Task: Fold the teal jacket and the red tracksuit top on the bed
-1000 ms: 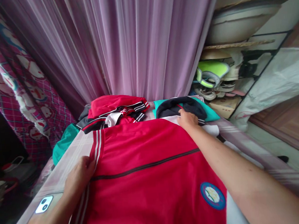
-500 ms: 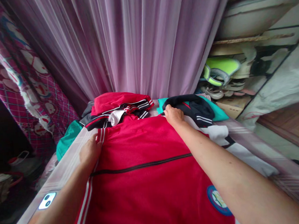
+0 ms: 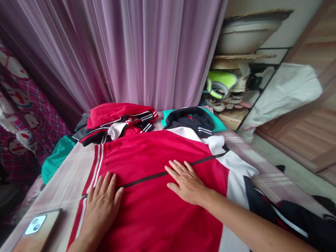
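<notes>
Red cloth of a garment (image 3: 152, 217) is covered in two places by flattened hands, its body being spread out between and beneath them. By the left hand (image 3: 101, 204) nothing is gripped; its fingers are stretched forward and slightly parted, laid near the white-striped edge. By the right hand (image 3: 187, 183) nothing is gripped either, the fingers being fanned out over the red panel. Part of a dark line (image 3: 146, 179) that is run across the cloth is hidden by each hand. On the right, the red is bordered by white panels (image 3: 235, 190), beyond which dark fabric (image 3: 314, 219) is bunched; whether it is all one piece cannot be told. The garment is supported by a pale plaid cover (image 3: 58, 182), on which a phone (image 3: 39, 239) is placed beside the left forearm. Just past the far edge, a heap of red clothing (image 3: 116, 113) is piled at left, and a dark folded garment (image 3: 188, 120) is set on green cloth (image 3: 219, 123) at right. Everything is backed by a purple curtain (image 3: 149, 45), flanked at right by a rack where a basin (image 3: 248, 34) and shoes (image 3: 216, 104) are stored.
</notes>
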The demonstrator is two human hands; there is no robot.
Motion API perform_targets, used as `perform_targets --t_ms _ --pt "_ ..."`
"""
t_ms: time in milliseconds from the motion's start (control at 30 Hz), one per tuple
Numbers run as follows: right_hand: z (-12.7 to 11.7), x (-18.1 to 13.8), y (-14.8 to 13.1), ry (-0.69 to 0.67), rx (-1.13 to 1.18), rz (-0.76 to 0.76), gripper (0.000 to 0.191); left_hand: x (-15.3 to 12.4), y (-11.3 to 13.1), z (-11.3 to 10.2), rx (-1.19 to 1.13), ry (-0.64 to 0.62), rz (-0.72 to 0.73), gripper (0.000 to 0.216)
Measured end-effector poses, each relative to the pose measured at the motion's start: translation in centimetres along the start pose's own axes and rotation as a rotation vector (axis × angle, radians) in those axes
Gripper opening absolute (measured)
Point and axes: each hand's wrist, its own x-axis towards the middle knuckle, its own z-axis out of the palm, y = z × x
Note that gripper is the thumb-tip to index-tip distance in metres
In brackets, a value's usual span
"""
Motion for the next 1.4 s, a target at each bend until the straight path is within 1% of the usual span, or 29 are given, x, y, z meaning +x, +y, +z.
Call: perform_targets --t_ms 67,133,200,233,267,333,400,433,500,567,633,700,767,833,867,933,1000,1067,1133,1200,1267,1333,1400 --pt "-0.5 -2.0 3.4 -0.003 -0.062 0.154 0.059 -0.3 0.4 -0.2 0.008 -0.028 -0.005 0.058" --pt "-1.5 -3.3 6.8 0.036 -0.118 0.31 0.057 0.2 0.7 -0.7 0.019 -0.077 -0.017 0.057" --pt "-2.4 -4.2 8.8 0.092 -0.148 0.411 0.056 0.7 1.1 -1.3 0.03 -0.114 -0.027 0.056" --pt "-2.6 -4.6 9.0 0.122 -0.152 0.434 0.055 0.9 1.2 -1.5 0.03 -0.124 -0.032 0.056" --pt "-2.7 -5.1 8.8 0.146 -0.148 0.43 0.056 1.0 1.4 -1.7 0.026 -0.128 -0.036 0.056" --pt "-2.4 -6.3 7.5 0.16 -0.131 0.355 0.056 1.0 1.6 -2.0 0.008 -0.13 -0.042 0.056" --pt "-1.8 -7.8 6.0 0.12 -0.121 0.257 0.057 0.9 1.7 -2.2 -0.01 -0.135 -0.048 0.055" --pt "-1.4 -8.7 5.7 0.092 -0.127 0.239 0.057 0.9 1.8 -2.2 -0.016 -0.14 -0.05 0.055" --pt "-1.0 -10.2 5.9 0.06 -0.155 0.278 0.058 1.0 1.8 -2.4 -0.028 -0.152 -0.054 0.055" --pt "-1.1 -11.2 6.9 0.058 -0.175 0.333 0.059 1.2 1.9 -2.7 -0.042 -0.164 -0.067 0.054" --pt "-1.6 -11.4 7.4 0.054 -0.169 0.357 0.059 1.4 2.0 -3.4 -0.058 -0.163 -0.087 0.052" --pt "-2.3 -11.1 6.8 0.072 -0.145 0.38 0.058 1.2 2.3 -4.4 -0.074 -0.122 -0.092 0.049" --pt "-2.8 -10.9 4.9 0.136 -0.114 0.369 0.057 0.3 3.1 -5.5 -0.107 -0.054 -0.065 0.048" --pt "-2.8 -11.1 2.4 0.183 -0.088 0.297 0.057 -1.5 4.4 -6.3 -0.168 -0.02 0.0 0.048" --pt "-2.7 -11.4 1.3 0.173 -0.082 0.253 0.056 -2.7 5.1 -6.5 -0.203 -0.029 0.04 0.048" --pt "-2.1 -12.1 -0.4 0.096 -0.084 0.206 0.056 -5.3 6.7 -6.5 -0.239 -0.08 0.102 0.048" --pt "-1.5 -12.8 -1.1 0.025 -0.099 0.212 0.055 -7.5 7.9 -6.0 -0.231 -0.118 0.124 0.047" --pt "-1.1 -13.1 -1.1 0.011 -0.113 0.229 0.055 -8.8 8.5 -5.4 -0.225 -0.129 0.122 0.047" --pt "-1.0 -13.1 -0.8 0.019 -0.119 0.235 0.054 -9.1 8.6 -5.0 -0.235 -0.146 0.117 0.048" --pt "-1.2 -13.0 -0.7 0.012 -0.113 0.239 0.054 -8.7 8.5 -5.0 -0.258 -0.165 0.11 0.047" --pt "-1.5 -12.9 -0.7 -0.004 -0.097 0.245 0.054 -8.3 8.3 -5.1 -0.285 -0.158 0.096 0.045" --pt "-1.8 -12.8 -0.9 -0.008 -0.08 0.251 0.054 -8.1 8.2 -5.4 -0.303 -0.119 0.076 0.043" --pt "-2.1 -12.9 -1.1 -0.005 -0.069 0.262 0.053 -8.2 8.3 -5.7 -0.305 -0.052 0.064 0.041"
